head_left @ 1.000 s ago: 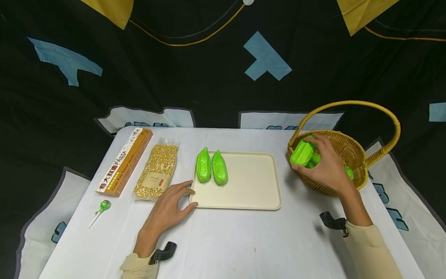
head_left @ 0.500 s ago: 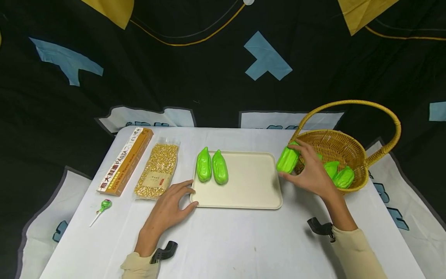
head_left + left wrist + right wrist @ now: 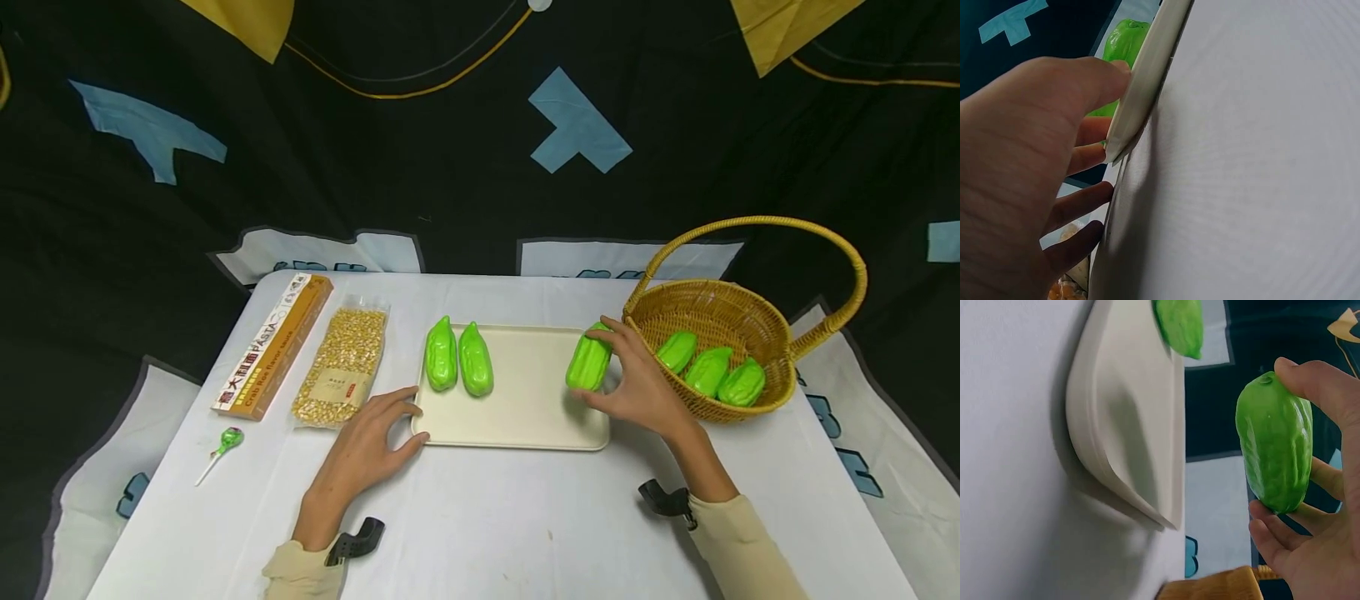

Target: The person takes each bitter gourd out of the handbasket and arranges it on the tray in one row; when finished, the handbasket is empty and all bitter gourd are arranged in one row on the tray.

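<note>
The right hand's grip [image 3: 636, 387] is closed lengthwise on a glossy, bright-green, ridged oblong vegetable [image 3: 590, 360], the thumb pressed to one end and the fingertips set against the other. The right wrist view shows it clear of the tray's surface; in the head view it appears over the right end of a shallow beige rectangular tray [image 3: 525, 400] with rounded corners, and a shadow falls across the tray there. The left hand's grip [image 3: 367, 437] is spread and relaxed, thumb and forefinger apart around the tray's near left corner; in the left wrist view the thumb touches the rim.

Two more green ridged vegetables [image 3: 441, 354] lie side by side at the tray's left end, their pointed tips toward the far edge. Right of the tray stands a golden-brown woven wicker basket [image 3: 705, 302] with a tall arched handle; three green vegetables [image 3: 708, 371] lie in a row inside it.

Just beside the left hand is a clear plastic bag of yellow corn kernels [image 3: 341, 354] with a pale label. Farther left lies a long orange-brown and white cardboard pasta box [image 3: 273, 346], and near its closer end a lollipop in a green wrapper [image 3: 231, 439] on a white stick. Everything rests on a worktop [image 3: 487, 517] covered with white cloth, before a black fabric backdrop [image 3: 375, 183].
</note>
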Motion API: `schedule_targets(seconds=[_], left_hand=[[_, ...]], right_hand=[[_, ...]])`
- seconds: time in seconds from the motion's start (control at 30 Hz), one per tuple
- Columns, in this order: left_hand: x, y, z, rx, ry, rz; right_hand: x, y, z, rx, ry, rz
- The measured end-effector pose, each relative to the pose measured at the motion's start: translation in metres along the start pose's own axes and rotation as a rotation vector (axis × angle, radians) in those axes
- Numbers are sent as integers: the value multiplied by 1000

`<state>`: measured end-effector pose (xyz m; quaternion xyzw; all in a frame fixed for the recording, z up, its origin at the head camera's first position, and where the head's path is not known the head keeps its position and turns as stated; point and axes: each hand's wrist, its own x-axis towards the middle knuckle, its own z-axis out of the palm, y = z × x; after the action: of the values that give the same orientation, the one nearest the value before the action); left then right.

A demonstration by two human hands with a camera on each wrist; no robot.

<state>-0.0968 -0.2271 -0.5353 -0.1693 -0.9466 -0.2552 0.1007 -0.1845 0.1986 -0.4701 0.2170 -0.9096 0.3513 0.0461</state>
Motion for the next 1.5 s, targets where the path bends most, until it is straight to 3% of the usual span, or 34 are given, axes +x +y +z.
schedule_targets(seconds=[0.27, 0.73, 1.5], left_hand=[[0, 1, 0, 8, -6, -6], [2, 3, 0, -1, -22, 1], [1, 9, -1, 80, -16, 8]], right_hand=[[3, -3, 15, -10, -28, -48], [12, -4, 37, 7, -108, -33], [47, 2, 67, 32, -201, -34]])
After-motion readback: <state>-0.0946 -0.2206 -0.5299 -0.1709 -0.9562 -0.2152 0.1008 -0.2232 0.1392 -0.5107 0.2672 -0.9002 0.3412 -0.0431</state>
